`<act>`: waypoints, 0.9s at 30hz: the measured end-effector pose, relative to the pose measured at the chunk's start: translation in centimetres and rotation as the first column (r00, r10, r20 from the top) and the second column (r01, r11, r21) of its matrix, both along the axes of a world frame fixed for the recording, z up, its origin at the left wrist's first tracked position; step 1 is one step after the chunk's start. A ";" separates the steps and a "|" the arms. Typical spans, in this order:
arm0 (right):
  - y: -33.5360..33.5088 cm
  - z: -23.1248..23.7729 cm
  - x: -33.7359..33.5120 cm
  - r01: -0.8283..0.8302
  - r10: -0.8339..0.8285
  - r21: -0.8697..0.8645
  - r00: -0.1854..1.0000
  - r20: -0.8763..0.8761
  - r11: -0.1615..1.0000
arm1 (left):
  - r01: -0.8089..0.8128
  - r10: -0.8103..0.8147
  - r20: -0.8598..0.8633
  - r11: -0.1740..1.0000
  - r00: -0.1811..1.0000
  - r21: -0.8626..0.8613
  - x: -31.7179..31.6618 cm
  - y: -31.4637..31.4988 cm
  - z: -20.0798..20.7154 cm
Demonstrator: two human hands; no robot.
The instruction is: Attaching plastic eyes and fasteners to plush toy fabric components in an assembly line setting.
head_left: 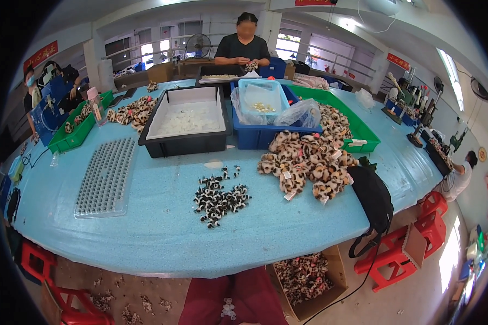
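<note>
Neither of my hands can be made out; a thin skin-coloured sliver shows at the lower edge, too little to tell what it is. Several small clear plastic discs point(229, 309) lie on my dark red trousers point(200, 303). In front of me on the blue-covered table point(162, 238) is a loose heap of small black-and-white parts point(220, 199). To its left lies a clear tray point(106, 179) with rows of small pieces. A pile of spotted plush pieces point(309, 162) sits to the right of the heap.
Behind the heap stand a black bin point(184, 142) with a white liner and a blue bin point(255, 140). Green crates point(358, 142) flank both sides. A black bag point(371, 197) hangs over the right edge, above a cardboard box point(336, 271). A person point(244, 49) works across the table.
</note>
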State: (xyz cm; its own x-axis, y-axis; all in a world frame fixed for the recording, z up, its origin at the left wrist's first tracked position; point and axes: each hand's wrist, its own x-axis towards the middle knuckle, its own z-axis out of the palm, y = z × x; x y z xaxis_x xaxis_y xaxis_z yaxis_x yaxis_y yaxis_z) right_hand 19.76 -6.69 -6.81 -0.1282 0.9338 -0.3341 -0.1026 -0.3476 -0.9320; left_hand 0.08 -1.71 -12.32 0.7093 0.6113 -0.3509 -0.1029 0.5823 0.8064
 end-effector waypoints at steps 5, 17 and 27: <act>0.4 0.3 0.0 0.013 -0.014 0.016 0.998 0.053 1.000 | -0.013 0.015 0.046 0.999 0.999 -0.044 0.2 0.0 1.7; 0.6 0.7 -0.3 0.004 -0.008 0.036 0.995 0.101 0.999 | 0.017 0.026 -0.141 0.955 0.990 0.296 2.2 1.0 1.9; 0.5 1.1 -0.5 0.039 -0.040 0.027 0.997 0.068 0.999 | 0.110 0.079 -0.402 0.897 0.912 0.427 1.3 0.3 6.0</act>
State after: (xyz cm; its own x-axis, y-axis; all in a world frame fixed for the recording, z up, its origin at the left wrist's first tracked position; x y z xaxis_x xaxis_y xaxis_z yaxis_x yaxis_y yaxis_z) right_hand 19.22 -6.23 -5.73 -0.0686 0.9459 -0.3170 -0.0511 -0.3206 -0.9458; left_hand 1.34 -1.36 -6.32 0.5761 0.7571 -0.3080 0.2880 0.1646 0.9434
